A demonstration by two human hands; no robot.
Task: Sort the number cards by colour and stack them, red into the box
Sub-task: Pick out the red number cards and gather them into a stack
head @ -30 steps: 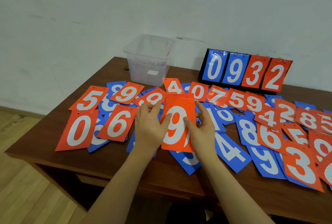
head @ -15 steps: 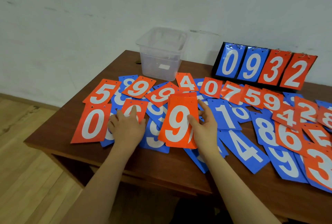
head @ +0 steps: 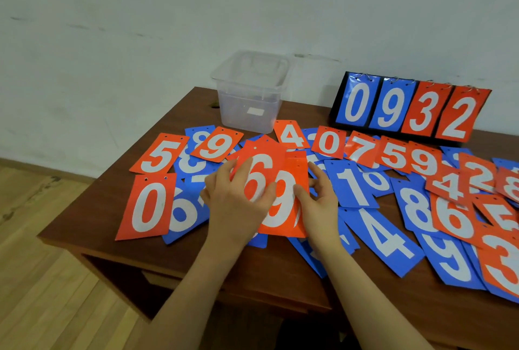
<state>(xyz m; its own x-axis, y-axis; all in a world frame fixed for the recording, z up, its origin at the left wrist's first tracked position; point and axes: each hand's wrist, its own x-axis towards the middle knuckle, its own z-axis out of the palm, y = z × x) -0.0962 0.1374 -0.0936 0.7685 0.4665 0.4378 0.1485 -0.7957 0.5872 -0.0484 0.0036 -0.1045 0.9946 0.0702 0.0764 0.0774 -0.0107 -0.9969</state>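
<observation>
A: Stacking reds. Half a second back the left hand (head: 238, 203) lay flat on the red 6 card (head: 259, 170) on the table; now it pinches that card and lays it over the red 9 stack (head: 283, 203), which the right hand (head: 320, 203) grips at its edge.

B: So the red pile grows. Box?

A: Clear box (head: 251, 91) at 12 o'clock, no cards visible inside. Loose reds from 9 to 3 o'clock.

B: Hidden?

A: Stack count unreadable, the 9 partly covered. Cards at 3 o'clock cut off by frame.
</observation>
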